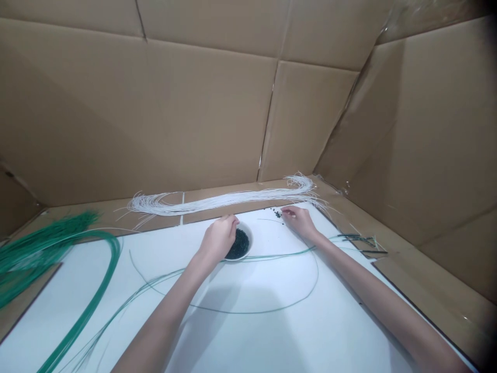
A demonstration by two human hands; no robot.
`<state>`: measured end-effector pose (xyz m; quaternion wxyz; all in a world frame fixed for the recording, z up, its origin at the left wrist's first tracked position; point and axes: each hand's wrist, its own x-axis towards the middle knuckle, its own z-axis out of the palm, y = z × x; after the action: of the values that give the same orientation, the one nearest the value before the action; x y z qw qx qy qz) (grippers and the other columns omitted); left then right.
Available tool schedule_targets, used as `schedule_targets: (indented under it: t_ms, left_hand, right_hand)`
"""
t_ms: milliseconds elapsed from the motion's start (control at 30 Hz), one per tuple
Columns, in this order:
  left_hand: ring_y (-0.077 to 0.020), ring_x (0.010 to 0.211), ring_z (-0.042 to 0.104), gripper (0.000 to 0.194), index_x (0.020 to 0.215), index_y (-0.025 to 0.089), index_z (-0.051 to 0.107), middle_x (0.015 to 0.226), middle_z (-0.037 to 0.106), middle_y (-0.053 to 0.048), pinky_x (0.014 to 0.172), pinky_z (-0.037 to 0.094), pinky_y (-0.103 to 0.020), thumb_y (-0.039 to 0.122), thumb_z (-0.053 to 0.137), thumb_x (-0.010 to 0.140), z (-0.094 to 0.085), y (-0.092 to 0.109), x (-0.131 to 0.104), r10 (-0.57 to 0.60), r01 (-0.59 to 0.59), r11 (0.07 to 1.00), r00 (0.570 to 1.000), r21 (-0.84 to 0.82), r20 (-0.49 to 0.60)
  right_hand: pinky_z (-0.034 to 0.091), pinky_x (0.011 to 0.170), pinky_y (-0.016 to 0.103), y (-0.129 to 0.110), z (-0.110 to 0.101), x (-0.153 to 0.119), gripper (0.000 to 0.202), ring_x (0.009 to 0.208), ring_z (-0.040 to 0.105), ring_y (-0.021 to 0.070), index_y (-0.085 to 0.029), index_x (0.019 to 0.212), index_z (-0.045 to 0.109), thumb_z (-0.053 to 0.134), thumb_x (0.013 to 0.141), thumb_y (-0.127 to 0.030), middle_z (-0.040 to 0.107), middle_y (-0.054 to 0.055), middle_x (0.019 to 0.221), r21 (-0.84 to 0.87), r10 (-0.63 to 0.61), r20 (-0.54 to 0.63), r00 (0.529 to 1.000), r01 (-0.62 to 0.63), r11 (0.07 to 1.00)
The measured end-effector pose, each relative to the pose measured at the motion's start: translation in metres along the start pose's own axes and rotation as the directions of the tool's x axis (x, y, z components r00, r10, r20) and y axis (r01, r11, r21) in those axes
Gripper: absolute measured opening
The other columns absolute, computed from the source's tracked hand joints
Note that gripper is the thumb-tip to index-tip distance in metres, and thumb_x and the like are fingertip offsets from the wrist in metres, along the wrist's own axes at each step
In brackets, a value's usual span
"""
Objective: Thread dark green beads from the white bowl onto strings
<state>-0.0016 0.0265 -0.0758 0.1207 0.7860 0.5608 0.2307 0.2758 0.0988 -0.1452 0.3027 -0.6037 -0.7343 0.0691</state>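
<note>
A small white bowl (249, 239) filled with tiny dark green or black beads (237, 245) stands on the white board. My left hand (220, 237) is closed at the bowl's left and far rim, fingertips bent together above it. What those fingers hold, if anything, is hidden. To the right, my right hand (298, 219) rests low over the board with thumb and fingers pinched. Several loose dark beads (277, 213) lie scattered by its fingertips. A thin strand (267, 219) runs on the board between the two hands; whether either one grips it cannot be seen.
Green strands (256, 312) curve across the white board (272, 342). A thick green bundle (111, 264) bends in from the left. White strands (217, 201) lie along the back on cardboard. Short dark strung pieces (357, 238) sit at the right edge. Cardboard walls (194, 114) enclose the area.
</note>
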Motion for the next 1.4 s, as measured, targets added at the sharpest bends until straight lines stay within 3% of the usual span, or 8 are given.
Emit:
schedule_targets:
  t_ms: [233,533,767,933,1067,1233,1400]
  left_hand:
    - [-0.0190,0.081,0.059,0.026,0.084,0.019,0.057,0.089,0.063,-0.005,0.069,0.042,-0.026,0.022,0.031,0.085,0.004,-0.001,0.000,0.029,-0.029,1.000,1.000,-0.007,-0.002]
    - [-0.0189,0.078,0.059,0.027,0.084,0.018,0.057,0.087,0.063,-0.007,0.066,0.041,-0.026,0.023,0.031,0.086,0.006,0.003,-0.002,0.046,-0.047,0.998,0.999,0.046,0.012]
    - [-0.0195,0.079,0.059,0.027,0.086,0.018,0.058,0.089,0.064,-0.007,0.067,0.041,-0.026,0.022,0.032,0.085,0.004,0.004,-0.002,0.034,-0.034,0.998,0.999,0.046,0.009]
    - [-0.0199,0.079,0.059,0.025,0.085,0.018,0.058,0.088,0.063,-0.007,0.067,0.042,-0.026,0.022,0.033,0.085,0.002,0.006,-0.003,0.038,-0.038,0.998,0.999,0.056,0.013]
    - [-0.0201,0.079,0.059,0.024,0.085,0.018,0.057,0.089,0.064,-0.006,0.066,0.042,-0.027,0.021,0.033,0.085,0.000,0.007,-0.003,0.043,-0.044,0.996,0.999,0.072,0.012]
    - [-0.0202,0.079,0.059,0.025,0.085,0.019,0.057,0.088,0.064,-0.006,0.066,0.042,-0.027,0.020,0.032,0.085,0.000,0.007,-0.003,0.052,-0.052,0.997,0.999,0.059,0.006]
    - [-0.0182,0.081,0.059,0.027,0.086,0.018,0.059,0.088,0.065,-0.006,0.071,0.042,-0.026,0.020,0.032,0.084,-0.003,0.001,0.000,0.027,-0.029,0.998,0.999,-0.053,-0.033]
  right_hand:
    - [0.043,0.067,0.024,-0.013,-0.008,-0.024,0.016,0.067,0.058,0.0146,-0.016,0.069,0.065,0.050,0.073,-0.020,0.064,0.005,0.075,-0.058,-0.037,0.071,0.997,0.041,0.997]
    - [0.042,0.067,0.022,-0.002,0.000,0.004,0.021,0.071,0.060,0.0154,-0.016,0.075,0.067,0.047,0.073,-0.021,0.068,0.004,0.077,-0.106,0.028,0.051,0.998,-0.023,0.994]
    - [0.044,0.073,0.028,0.022,-0.024,-0.006,0.023,0.074,0.062,0.0203,-0.011,0.083,0.068,0.049,0.071,-0.019,0.068,0.011,0.084,-0.206,0.109,0.021,0.994,-0.102,0.973]
    - [0.043,0.080,0.028,0.031,-0.019,-0.008,0.023,0.082,0.061,0.0195,-0.014,0.079,0.068,0.047,0.072,-0.012,0.068,0.009,0.088,-0.219,0.073,0.056,0.996,-0.059,0.974]
    - [0.042,0.080,0.029,0.023,-0.012,-0.002,0.024,0.083,0.061,0.0207,-0.013,0.078,0.068,0.045,0.072,-0.010,0.068,0.011,0.086,-0.213,0.068,0.044,0.997,-0.057,0.975]
    - [0.043,0.075,0.026,0.002,-0.005,0.005,0.028,0.077,0.062,0.0182,-0.013,0.095,0.064,0.047,0.073,-0.015,0.068,0.008,0.082,-0.150,0.093,0.001,0.996,-0.092,0.984]
    - [0.043,0.078,0.030,-0.017,-0.001,0.009,0.028,0.081,0.062,0.0210,-0.013,0.096,0.064,0.047,0.074,-0.016,0.068,0.009,0.086,-0.063,0.126,0.003,0.992,-0.126,0.990]
